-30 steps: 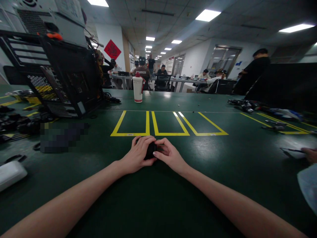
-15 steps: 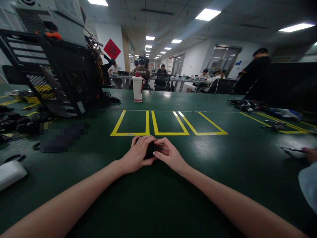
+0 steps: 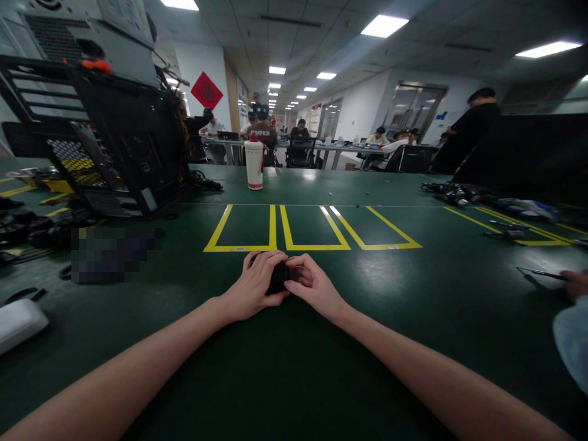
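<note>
A small black rounded object (image 3: 278,279) is between my two hands at the middle of the green table (image 3: 294,355); its kind cannot be made out. My left hand (image 3: 256,284) is wrapped over its left side and top, hiding much of it. My right hand (image 3: 316,286) is curled at its right end, thumb and fingertips pressed to the edge. Just beyond my fingers, three frames of yellow tape (image 3: 316,247) mark the tabletop.
An open black computer case (image 3: 133,147) stands at the left, with dark cables (image 3: 50,226) near it. A white cup (image 3: 255,164) stands farther back. A white case (image 3: 21,321) lies near left. At the right edge another person's hand (image 3: 576,285) holds a thin dark tool.
My hands and the black object keep almost the same place and grip. The view has shifted very slightly, and the other person's thin tool at the right has moved a little left.
</note>
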A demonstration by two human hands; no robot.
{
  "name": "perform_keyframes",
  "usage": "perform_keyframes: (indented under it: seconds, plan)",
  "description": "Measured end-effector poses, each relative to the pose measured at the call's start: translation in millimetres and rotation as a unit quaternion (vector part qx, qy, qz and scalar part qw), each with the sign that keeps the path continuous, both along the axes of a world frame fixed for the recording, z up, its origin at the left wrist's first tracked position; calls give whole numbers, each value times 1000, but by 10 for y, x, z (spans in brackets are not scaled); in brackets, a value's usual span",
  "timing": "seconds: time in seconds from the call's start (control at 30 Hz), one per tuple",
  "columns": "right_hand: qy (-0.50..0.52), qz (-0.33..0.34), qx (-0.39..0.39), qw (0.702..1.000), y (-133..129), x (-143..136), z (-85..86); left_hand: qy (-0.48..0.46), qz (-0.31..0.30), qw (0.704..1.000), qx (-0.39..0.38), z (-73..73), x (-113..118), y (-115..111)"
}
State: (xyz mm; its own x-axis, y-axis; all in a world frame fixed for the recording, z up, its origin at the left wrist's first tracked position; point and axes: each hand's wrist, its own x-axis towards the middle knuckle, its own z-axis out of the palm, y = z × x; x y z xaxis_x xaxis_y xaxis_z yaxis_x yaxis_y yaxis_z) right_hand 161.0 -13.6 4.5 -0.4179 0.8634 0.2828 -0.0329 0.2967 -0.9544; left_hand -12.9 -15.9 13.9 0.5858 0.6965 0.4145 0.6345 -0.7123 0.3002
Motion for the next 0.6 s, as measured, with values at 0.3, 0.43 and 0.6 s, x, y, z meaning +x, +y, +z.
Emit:
perform_keyframes:
  seconds: [0.3,0.43,0.6]
  plan:
    - [-33,-5,-12,999,1,12,44,-2,1,1000,3,-10,5,-1]
    - [-28,3,-13,1000,6,10,25,-2,2,1000,8,-7,5,-4]
    - [8,11,-2,1000,-2,-1,18,-2,1,1000,7,-17,10,-1]
